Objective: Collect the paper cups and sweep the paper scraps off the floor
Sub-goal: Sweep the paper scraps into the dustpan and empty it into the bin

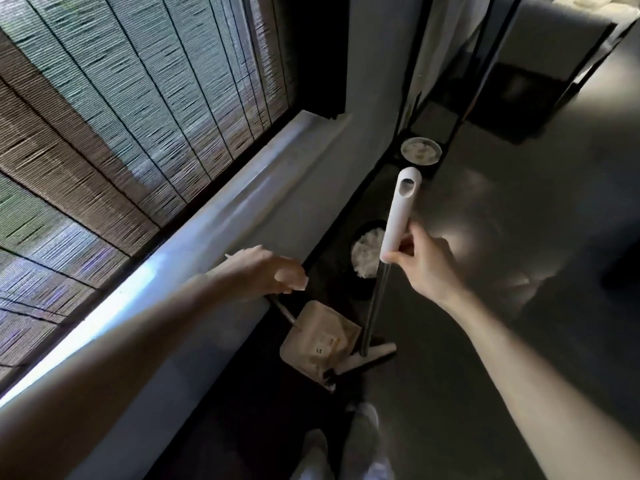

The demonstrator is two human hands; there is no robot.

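Observation:
My right hand (420,261) grips the white handle of an upright broom (398,220); its metal pole runs down to the white broom head (369,360) on the dark floor. My left hand (273,275) curls round the top of the dustpan's thin metal handle. The beige dustpan (318,341) stands on the floor just left of the broom head, with a few pale scraps inside it. No paper cups are plainly visible.
A low ledge (194,258) under a bamboo blind (114,116) runs along the left. Two round dishes (420,150) (367,251) sit on a dark strip by the wall. A black-framed rack (450,98) stands behind. Grey floor (502,220) spreads right. My feet (346,445) are below.

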